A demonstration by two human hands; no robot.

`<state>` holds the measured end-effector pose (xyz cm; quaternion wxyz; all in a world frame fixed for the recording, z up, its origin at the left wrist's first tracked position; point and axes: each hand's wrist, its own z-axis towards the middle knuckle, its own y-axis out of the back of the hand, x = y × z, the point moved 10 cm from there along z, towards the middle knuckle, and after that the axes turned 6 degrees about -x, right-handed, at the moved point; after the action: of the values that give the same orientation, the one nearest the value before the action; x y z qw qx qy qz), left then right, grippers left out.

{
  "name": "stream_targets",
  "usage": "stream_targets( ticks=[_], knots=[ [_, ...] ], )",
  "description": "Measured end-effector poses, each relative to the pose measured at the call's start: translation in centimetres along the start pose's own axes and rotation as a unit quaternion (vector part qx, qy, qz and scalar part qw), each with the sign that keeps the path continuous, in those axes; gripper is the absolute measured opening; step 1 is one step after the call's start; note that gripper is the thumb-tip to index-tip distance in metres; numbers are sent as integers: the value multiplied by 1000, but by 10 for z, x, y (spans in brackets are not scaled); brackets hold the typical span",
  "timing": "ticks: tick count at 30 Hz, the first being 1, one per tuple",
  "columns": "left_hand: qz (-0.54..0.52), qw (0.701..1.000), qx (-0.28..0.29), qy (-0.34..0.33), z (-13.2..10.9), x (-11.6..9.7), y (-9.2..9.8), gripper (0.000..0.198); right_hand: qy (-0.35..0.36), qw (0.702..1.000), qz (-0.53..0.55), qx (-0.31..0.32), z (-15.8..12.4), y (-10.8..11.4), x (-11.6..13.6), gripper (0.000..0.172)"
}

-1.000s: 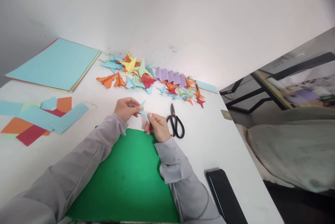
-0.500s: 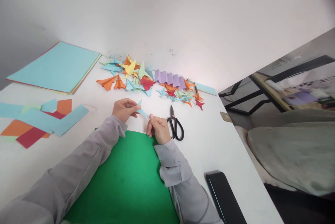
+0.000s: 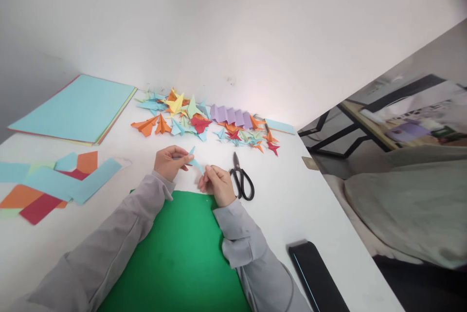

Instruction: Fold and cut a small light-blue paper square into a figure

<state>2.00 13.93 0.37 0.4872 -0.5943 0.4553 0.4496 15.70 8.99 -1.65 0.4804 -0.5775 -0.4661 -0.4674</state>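
Between finger and thumb, my left hand (image 3: 171,162) pinches a small light-blue folded paper figure (image 3: 197,165) with narrow pointed ends. My right hand (image 3: 220,185) is closed in a pinch at the figure's lower right tip, and its fingertips partly hide that end. Both hands are over the far edge of a green sheet (image 3: 175,248). Black-handled scissors (image 3: 241,178) lie just right of my right hand, blades pointing away. Beyond the hands is a heap of folded paper figures (image 3: 177,103) in orange, yellow, blue, green and red.
A purple pleated paper strip (image 3: 231,116) rests among the figures by the wall. Loose coloured paper pieces (image 3: 54,173) lie on the left, with a stack of large sheets (image 3: 76,107) behind them. A black case-like object (image 3: 317,273) sits near the table's right edge.
The view has tilted a little, so the table things sit lower in it. My right fingertips have come closer to the paper figure's tip and now meet it.
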Motion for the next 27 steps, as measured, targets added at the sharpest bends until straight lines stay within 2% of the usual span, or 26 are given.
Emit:
stream_targets(
  ticks=[3, 11, 15, 19, 22, 27],
  knots=[
    [16, 999, 49, 5, -3, 4, -11, 30, 31, 999, 42, -10, 2, -1, 4, 32],
    [33, 992, 121, 18, -9, 10, -26, 33, 25, 998, 52, 27, 2, -12, 6, 33],
    [45, 987, 154, 29, -10, 13, -31, 34, 28, 999, 39, 8, 3, -8, 10, 36],
    [34, 989, 140, 30, -7, 15, -29, 37, 57, 998, -14, -14, 2, -4, 16, 35],
    [36, 993, 109, -14, -3, 9, -25, 35, 65, 997, -35, -6, 1, -6, 15, 34],
    [47, 991, 117, -51, -2, 3, -27, 27, 51, 998, -41, 17, 2, -10, 11, 35]
  ],
)
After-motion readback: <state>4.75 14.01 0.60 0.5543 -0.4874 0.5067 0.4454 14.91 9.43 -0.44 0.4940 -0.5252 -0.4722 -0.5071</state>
